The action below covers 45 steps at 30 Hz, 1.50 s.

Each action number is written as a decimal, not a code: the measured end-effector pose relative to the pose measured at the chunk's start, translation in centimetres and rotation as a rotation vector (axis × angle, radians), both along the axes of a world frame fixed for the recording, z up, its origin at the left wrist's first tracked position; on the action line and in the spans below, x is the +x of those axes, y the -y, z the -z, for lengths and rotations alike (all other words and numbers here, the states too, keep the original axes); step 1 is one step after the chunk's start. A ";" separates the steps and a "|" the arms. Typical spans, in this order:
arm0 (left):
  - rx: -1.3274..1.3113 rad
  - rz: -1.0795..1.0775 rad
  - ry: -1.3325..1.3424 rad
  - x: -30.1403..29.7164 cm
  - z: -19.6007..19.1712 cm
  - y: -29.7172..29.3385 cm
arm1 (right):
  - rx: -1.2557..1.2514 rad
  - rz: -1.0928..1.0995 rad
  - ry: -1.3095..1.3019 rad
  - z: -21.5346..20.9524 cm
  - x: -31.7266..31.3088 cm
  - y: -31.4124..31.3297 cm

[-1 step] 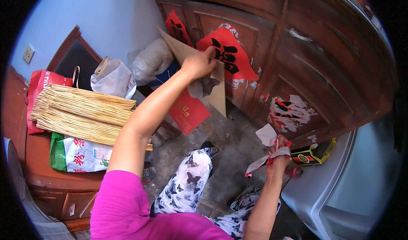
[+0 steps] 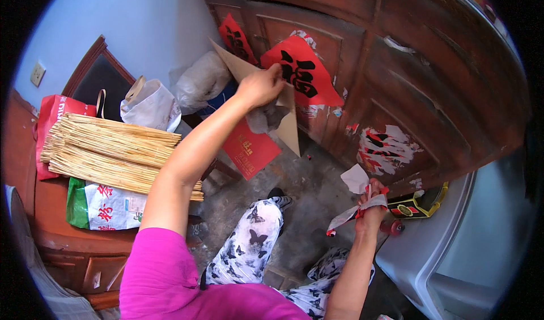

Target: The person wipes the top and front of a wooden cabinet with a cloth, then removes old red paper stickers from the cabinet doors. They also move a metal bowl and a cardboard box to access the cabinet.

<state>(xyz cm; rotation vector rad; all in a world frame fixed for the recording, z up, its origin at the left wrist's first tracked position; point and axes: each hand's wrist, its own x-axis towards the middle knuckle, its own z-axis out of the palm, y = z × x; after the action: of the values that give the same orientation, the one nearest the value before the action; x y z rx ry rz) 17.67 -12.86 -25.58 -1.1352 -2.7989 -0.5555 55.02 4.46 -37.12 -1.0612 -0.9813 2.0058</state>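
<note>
A red paper sheet [image 2: 327, 82] with a large black character is stuck on the brown wooden door [image 2: 362, 14]. My left hand [image 2: 259, 88] is at its lower left edge, fingers closed on the margin; the fingertips are partly hidden. Beside that hand stands a tan board [image 2: 290, 128], with a crumpled greyish plastic bag [image 2: 263, 122] below the wrist. Lower right, my right hand [image 2: 371, 209] is closed around torn red and white paper scraps [image 2: 347, 215], and a pale piece [image 2: 355, 178] sticks up from it. Above it, torn paper remnants [image 2: 388, 150] cling to the door.
Left, a bundle of thin straw-coloured sticks [image 2: 113, 153] lies on a reddish-brown cabinet [image 2: 54, 212] with bags. A red card [image 2: 249, 150] is below my left forearm. Right are a yellow-and-black box [image 2: 419, 207] and a grey plastic chair [image 2: 447, 240].
My left hand and forearm have shifted very slightly left. My right hand and its paper scraps look the same.
</note>
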 end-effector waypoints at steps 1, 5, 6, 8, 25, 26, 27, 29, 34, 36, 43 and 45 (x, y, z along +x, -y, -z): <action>0.015 -0.008 0.004 0.7 -0.2 0.8 | -0.005 -0.006 0.008 0.1 0.2 -0.2; 0.051 -0.037 0.121 1.3 -0.4 5.2 | -0.079 -0.007 -0.064 -0.4 -0.3 0.4; 0.057 -0.081 0.155 1.5 -0.2 5.7 | -0.076 -0.021 -0.078 -0.3 0.0 0.1; 0.092 -0.141 0.181 2.0 0.0 7.3 | -0.108 0.010 -0.060 -1.1 -0.1 0.5; -0.049 -0.333 0.045 -2.1 -2.7 17.5 | -0.064 -0.027 -0.103 -0.6 0.8 0.1; -0.083 -0.347 0.035 -2.0 -3.1 18.1 | -0.067 -0.041 -0.128 -0.4 0.8 0.0; -0.118 -0.362 0.025 -2.0 -3.4 18.9 | -0.072 -0.043 -0.129 -0.2 0.8 0.0; -0.073 -0.362 0.022 -2.9 -2.4 20.5 | -0.077 -0.039 -0.131 0.0 0.8 -0.1; -0.111 -0.384 0.138 -5.0 1.0 25.2 | -0.096 -0.082 -0.153 0.2 0.5 0.4; -0.048 -0.383 0.093 -4.0 1.8 24.0 | -0.087 -0.058 -0.116 0.1 0.8 0.0; -0.083 -0.436 0.381 -3.3 -0.6 25.2 | -0.076 -0.042 -0.140 0.8 1.2 -0.1; -0.125 -0.419 0.268 -2.4 -1.0 25.2 | -0.075 -0.041 -0.163 0.6 1.3 -0.1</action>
<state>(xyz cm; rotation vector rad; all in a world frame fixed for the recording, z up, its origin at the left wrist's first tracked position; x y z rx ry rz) 15.23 -38.02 -24.54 -0.4836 -3.2068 -0.5275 56.32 4.54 -37.71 -0.9071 -0.8542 2.1396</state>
